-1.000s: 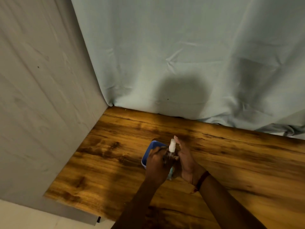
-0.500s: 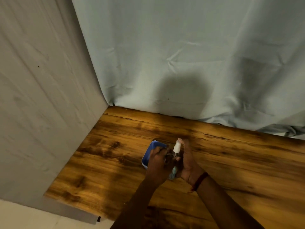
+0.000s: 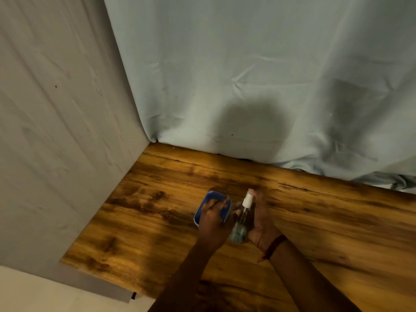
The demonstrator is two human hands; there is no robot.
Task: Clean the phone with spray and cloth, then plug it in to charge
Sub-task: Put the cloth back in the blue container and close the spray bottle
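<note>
A blue phone [image 3: 212,198] is gripped by my left hand [image 3: 215,219] just above the wooden table [image 3: 326,221], fingers curled over its face, so most of it is hidden. Right beside it, my right hand [image 3: 262,221] holds a small clear spray bottle [image 3: 242,218] with a white pump top. The index finger rests on the top of the pump, and the nozzle faces the phone. Bluish liquid shows at the bottle's bottom. No cloth or charging cable is in view.
A pale blue sheet [image 3: 247,75] hangs behind the table's far edge. A grey draped wall [image 3: 56,131] borders the table's left side. A red band [image 3: 275,245] circles my right wrist. The table's front left corner [image 3: 65,260] lies near a pale floor.
The right hand has drawn the spray bottle a little to the right, away from the left hand, so the clear body now shows. The phone stays in the left hand.
</note>
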